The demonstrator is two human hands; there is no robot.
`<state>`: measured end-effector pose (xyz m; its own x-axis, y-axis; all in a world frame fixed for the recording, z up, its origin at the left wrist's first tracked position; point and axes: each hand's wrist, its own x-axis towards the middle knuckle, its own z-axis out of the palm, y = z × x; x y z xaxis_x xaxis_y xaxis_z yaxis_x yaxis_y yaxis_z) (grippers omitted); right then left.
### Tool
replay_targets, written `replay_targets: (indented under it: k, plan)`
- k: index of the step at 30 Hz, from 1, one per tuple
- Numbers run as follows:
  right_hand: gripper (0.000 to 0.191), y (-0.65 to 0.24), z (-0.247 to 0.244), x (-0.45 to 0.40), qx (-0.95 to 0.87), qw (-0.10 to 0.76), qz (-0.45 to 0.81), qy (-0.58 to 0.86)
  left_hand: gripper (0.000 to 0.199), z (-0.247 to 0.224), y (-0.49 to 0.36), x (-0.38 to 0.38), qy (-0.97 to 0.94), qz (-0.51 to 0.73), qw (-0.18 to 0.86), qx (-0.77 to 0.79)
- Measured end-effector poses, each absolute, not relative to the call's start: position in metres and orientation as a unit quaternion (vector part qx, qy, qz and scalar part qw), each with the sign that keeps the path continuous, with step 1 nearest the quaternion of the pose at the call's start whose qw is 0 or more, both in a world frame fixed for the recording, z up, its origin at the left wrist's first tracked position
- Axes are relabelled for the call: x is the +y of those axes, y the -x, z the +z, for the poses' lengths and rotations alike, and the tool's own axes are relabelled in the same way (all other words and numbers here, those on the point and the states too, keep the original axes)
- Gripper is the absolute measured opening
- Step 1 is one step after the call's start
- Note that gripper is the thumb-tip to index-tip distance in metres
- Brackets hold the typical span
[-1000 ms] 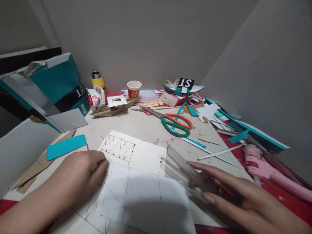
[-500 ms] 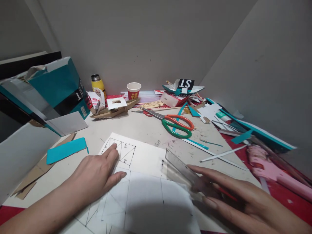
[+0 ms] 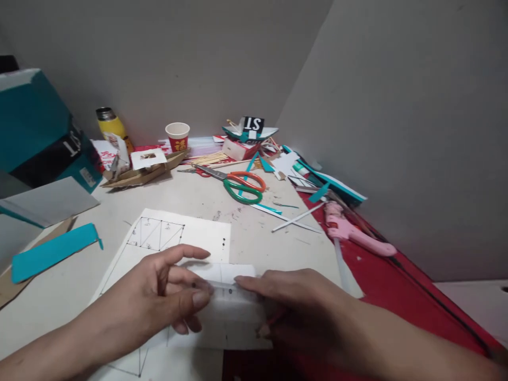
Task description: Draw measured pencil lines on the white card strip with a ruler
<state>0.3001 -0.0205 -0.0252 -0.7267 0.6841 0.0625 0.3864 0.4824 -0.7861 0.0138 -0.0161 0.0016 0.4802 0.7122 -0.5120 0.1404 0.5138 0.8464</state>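
A white sheet (image 3: 206, 233) with a pencil-and-dot truss-like drawing lies on the table, and a second thin white paper lies over its lower right part. My left hand (image 3: 170, 296) is above the papers, thumb and index finger closed on the left end of a clear ruler (image 3: 226, 287). At the ruler's right end is my right hand (image 3: 293, 301), its index finger stretched along the edge; the lower fingers are blurred and dark, wrapped round that end.
Orange-and-green scissors (image 3: 244, 185) lie behind the papers. A pink glue gun (image 3: 353, 230) rests on red cloth at right. A paper cup (image 3: 177, 136), yellow bottle (image 3: 113, 127) and cardboard boat (image 3: 146, 172) stand at the back. A teal strip (image 3: 55, 251) lies left.
The view has turned to the right. My left hand has lifted off the drawing and taken the ruler's left end. My right hand has brought the ruler in over the papers and lowered it.
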Motion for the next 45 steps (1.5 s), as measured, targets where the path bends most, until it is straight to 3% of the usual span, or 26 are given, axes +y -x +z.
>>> replay_targets:
  k: [5, 13, 15, 17, 21, 24, 29, 34, 38, 41, 45]
  plan:
    - [0.063, -0.307, -0.022, -0.022, -0.842, 0.160, 0.394, 0.332, 0.038, -0.028, -0.015, -0.011, -0.440, 0.168, 0.763, 0.443]
    - [0.030, -0.311, -0.013, -0.010, -0.715, 0.070, 0.528, 0.453, 0.033, -0.026, -0.017, -0.019, -0.463, 0.141, 0.715, 0.505]
    - [0.026, -0.308, -0.019, -0.005, -0.678, 0.055, 0.568, 0.462, 0.026, -0.023, -0.021, -0.025, -0.570, 0.136, 0.617, 0.526]
    - [0.026, -0.305, -0.022, -0.002, -0.638, 0.057, 0.599, 0.481, 0.024, -0.022, -0.024, -0.030, -0.721, 0.136, 0.435, 0.522]
    - [0.033, -0.301, -0.018, -0.002, -0.576, 0.054, 0.662, 0.476, 0.065, -0.021, -0.031, -0.037, -0.887, 0.164, 0.061, 0.427]
    - [0.035, -0.298, -0.015, -0.006, -0.556, 0.046, 0.690, 0.461, 0.067, -0.026, -0.036, -0.039, -0.896, 0.186, -0.060, 0.400]
    - [0.041, -0.297, -0.014, -0.004, -0.574, 0.048, 0.689, 0.439, 0.037, -0.041, -0.039, -0.040, -0.934, 0.173, -0.059, 0.308]
    - [0.049, -0.301, -0.022, 0.007, -0.646, 0.137, 0.530, 0.532, 0.027, -0.042, -0.028, -0.039, -0.934, 0.151, -0.065, 0.316]
    - [0.033, -0.303, -0.034, 0.008, -0.741, 0.175, 0.407, 0.505, 0.037, -0.039, -0.008, -0.026, -0.939, 0.120, -0.031, 0.322]
    - [0.027, -0.302, -0.038, 0.006, -0.774, 0.187, 0.376, 0.474, 0.035, -0.041, 0.006, -0.008, -0.942, 0.118, -0.029, 0.314]
    - [0.022, -0.304, -0.036, 0.006, -0.783, 0.179, 0.364, 0.471, 0.030, -0.044, 0.016, 0.015, -0.942, 0.114, 0.066, 0.308]
